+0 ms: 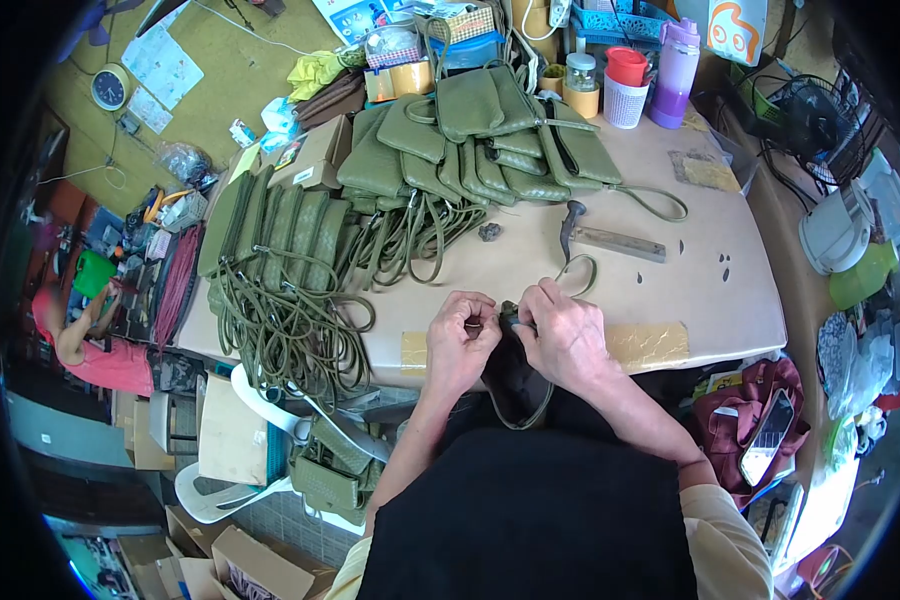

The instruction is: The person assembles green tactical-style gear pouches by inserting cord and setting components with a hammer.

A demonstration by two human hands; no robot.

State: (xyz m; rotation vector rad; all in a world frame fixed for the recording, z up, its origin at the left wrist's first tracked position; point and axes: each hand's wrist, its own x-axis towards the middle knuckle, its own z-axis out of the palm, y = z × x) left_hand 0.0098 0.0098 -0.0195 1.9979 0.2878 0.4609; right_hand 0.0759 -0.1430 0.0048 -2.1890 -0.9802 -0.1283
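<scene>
My left hand [458, 340] and my right hand [562, 335] meet at the table's near edge, both pinching the top of a dark olive woven bag [515, 385] that hangs down over my lap. Its strap [576, 268] loops up on the table just past my right hand. What sits between my fingertips is too small to make out. A pile of olive woven bags [470, 140] lies straight ahead, and a row of the same bags [270, 225] with a tangle of straps [290, 330] lies to my left.
A hammer-like tool [610, 240] lies beyond my right hand. Cups, a jar and a purple bottle [676, 70] stand at the back. Another person [95, 345] sits at far left. A red bag with a phone [765, 420] rests at right; boxes and a white chair stand below left.
</scene>
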